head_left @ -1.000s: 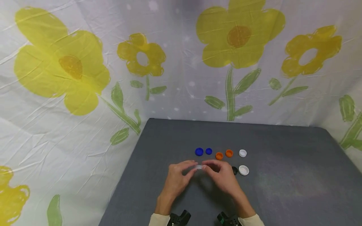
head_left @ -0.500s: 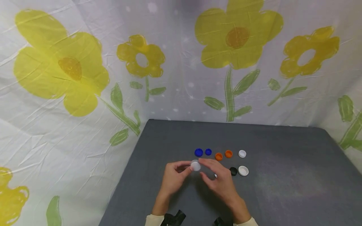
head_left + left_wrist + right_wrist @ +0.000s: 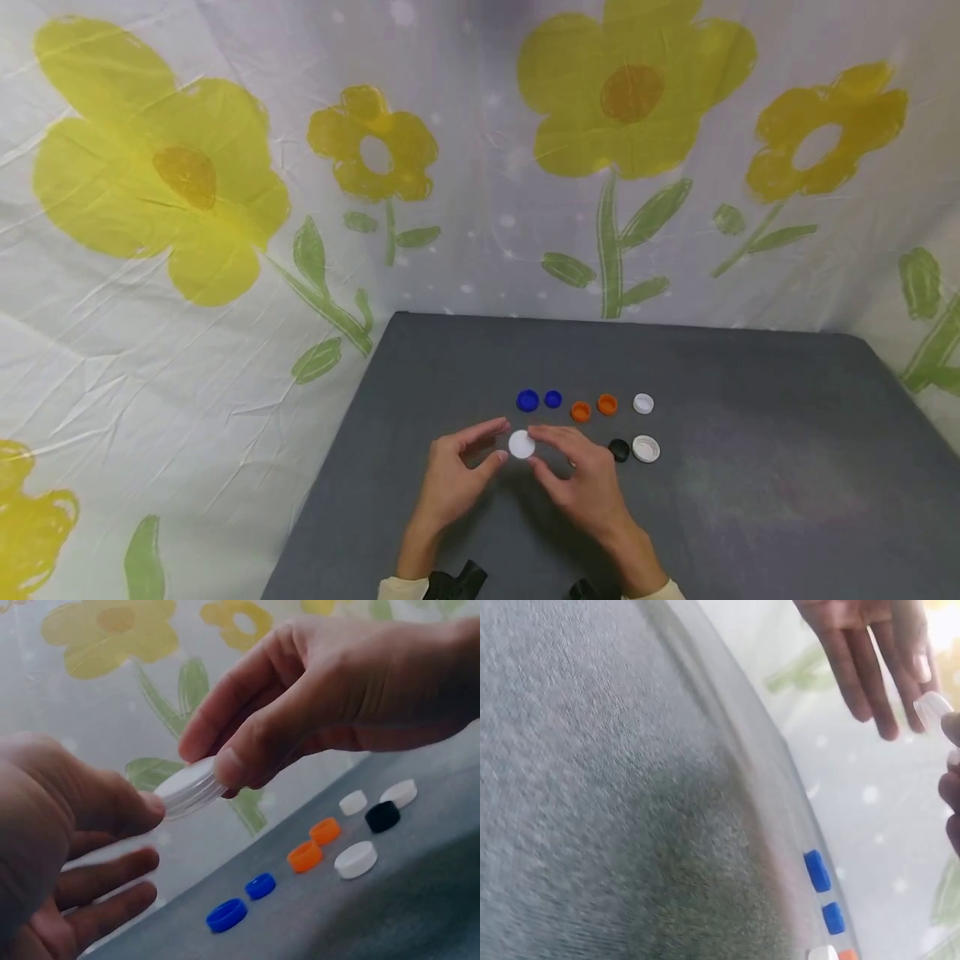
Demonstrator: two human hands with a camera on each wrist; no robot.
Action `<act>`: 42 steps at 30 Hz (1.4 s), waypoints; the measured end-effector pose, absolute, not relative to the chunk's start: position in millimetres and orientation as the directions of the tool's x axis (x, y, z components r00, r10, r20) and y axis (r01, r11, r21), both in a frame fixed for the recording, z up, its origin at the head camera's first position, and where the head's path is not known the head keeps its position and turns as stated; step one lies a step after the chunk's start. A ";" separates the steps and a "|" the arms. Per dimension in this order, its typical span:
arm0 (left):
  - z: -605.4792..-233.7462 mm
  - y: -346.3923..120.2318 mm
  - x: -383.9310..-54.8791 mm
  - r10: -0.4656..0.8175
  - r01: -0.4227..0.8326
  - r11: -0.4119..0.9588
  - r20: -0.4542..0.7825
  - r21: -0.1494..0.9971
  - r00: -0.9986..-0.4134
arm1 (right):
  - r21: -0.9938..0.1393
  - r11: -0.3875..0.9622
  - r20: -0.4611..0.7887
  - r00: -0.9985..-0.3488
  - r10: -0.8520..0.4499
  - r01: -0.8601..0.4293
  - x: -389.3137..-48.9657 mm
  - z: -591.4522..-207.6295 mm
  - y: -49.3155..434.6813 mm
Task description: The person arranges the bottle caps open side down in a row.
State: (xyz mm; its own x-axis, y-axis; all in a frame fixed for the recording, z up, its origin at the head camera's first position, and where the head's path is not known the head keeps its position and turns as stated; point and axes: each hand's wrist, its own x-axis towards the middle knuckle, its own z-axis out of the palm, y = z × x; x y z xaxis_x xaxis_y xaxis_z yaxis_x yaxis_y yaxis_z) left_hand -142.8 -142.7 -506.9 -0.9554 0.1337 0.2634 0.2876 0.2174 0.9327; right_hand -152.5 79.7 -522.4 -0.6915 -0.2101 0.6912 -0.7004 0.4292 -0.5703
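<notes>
A clear plastic cap (image 3: 522, 444) with a white round face is held up above the table. My right hand (image 3: 585, 479) pinches its edge between thumb and fingers. In the left wrist view the cap (image 3: 187, 787) shows ridged, see-through sides, with the right thumb on its rim. Just left of it is my left hand (image 3: 457, 475), thumb and fingers spread with a small gap to the cap in the head view. From the left wrist, its thumb tip appears close against the rim; whether it touches, I cannot tell.
Beyond the hands lie blue caps (image 3: 528, 401), orange caps (image 3: 581, 412) and a small white cap (image 3: 642, 403). A black cap (image 3: 618, 450) and a larger white cap (image 3: 646, 449) are right of my right hand. Another white cap (image 3: 356, 859) is mostly hidden behind that hand in the head view.
Both hands held the cap edge-on at first. It has since been turned so its white face shows, and my left fingers have spread and drawn back left while the right hand keeps it.
</notes>
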 end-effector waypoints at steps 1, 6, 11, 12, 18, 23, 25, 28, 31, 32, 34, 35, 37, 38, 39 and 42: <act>-506.0 -144.1 -142.0 0.145 0.308 0.221 0.281 0.926 -0.949 | -0.579 0.428 0.685 -0.699 -0.206 -0.694 -151.9 -522.1 79.5; -503.4 -150.0 -139.1 0.217 0.367 0.353 0.306 0.861 -0.927 | -0.645 0.426 0.607 -0.764 -0.219 -0.634 -146.7 -523.2 76.3; -510.9 -156.3 -134.6 0.279 0.371 0.504 0.259 0.780 -0.925 | -0.689 0.447 0.503 -0.820 -0.272 -0.571 -141.7 -533.7 71.4; -513.2 -157.2 -133.7 0.289 0.370 0.526 0.248 0.766 -0.925 | -0.689 0.455 0.488 -0.825 -0.284 -0.564 -141.0 -536.4 70.1; -529.5 -161.8 -125.7 0.331 0.364 0.599 0.193 0.713 -0.924 | -0.660 0.511 0.403 -0.834 -0.377 -0.550 -136.3 -550.6 62.9; -541.4 -163.2 -118.5 0.343 0.390 0.636 0.209 0.666 -0.916 | -0.628 0.540 0.357 -0.824 -0.439 -0.560 -131.3 -552.5 58.3; -545.1 -163.6 -117.3 0.354 0.420 0.642 0.238 0.642 -0.905 | -0.619 0.552 0.343 -0.824 -0.451 -0.559 -130.0 -552.2 57.0; -557.3 -166.4 -118.1 0.381 0.492 0.636 0.312 0.595 -0.870 | -0.600 0.566 0.329 -0.819 -0.469 -0.566 -129.4 -553.1 55.4; -566.4 -168.4 -118.5 0.401 0.532 0.637 0.350 0.557 -0.847 | -0.586 0.577 0.312 -0.816 -0.487 -0.568 -128.8 -553.5 54.0; -566.3 -168.1 -118.0 0.401 0.532 0.636 0.349 0.559 -0.847 | -0.584 0.577 0.307 -0.814 -0.494 -0.571 -128.6 -553.4 54.0; -562.7 -166.7 -117.8 0.396 0.517 0.633 0.334 0.575 -0.856 | -0.586 0.576 0.302 -0.813 -0.498 -0.570 -128.4 -551.9 54.8; -554.4 -164.2 -116.7 0.386 0.496 0.634 0.313 0.594 -0.868 | -0.588 0.574 0.304 -0.814 -0.496 -0.570 -128.6 -550.5 55.9; -542.6 -160.9 -118.0 0.371 0.461 0.631 0.280 0.623 -0.886 | -0.587 0.581 0.308 -0.819 -0.484 -0.564 -129.3 -546.1 59.5; -538.7 -159.7 -120.1 0.365 0.451 0.631 0.271 0.631 -0.891 | -0.582 0.585 0.317 -0.820 -0.476 -0.565 -130.3 -543.5 62.0; -534.8 -158.4 -122.7 0.365 0.449 0.636 0.268 0.628 -0.892 | -0.582 0.589 0.327 -0.824 -0.463 -0.561 -131.7 -540.5 64.8; -525.2 -154.8 -132.2 0.368 0.458 0.648 0.277 0.609 -0.888 | -0.566 0.609 0.369 -0.831 -0.416 -0.556 -138.8 -530.0 75.3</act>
State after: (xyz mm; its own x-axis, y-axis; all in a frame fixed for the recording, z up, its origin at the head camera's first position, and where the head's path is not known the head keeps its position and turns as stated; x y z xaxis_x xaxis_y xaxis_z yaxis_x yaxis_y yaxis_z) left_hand -132.2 -154.8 -525.2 -0.8876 0.3683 0.2766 0.4584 0.6476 0.6087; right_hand -138.8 75.3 -530.0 -0.8314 -0.4157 0.3688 -0.5556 0.6093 -0.5658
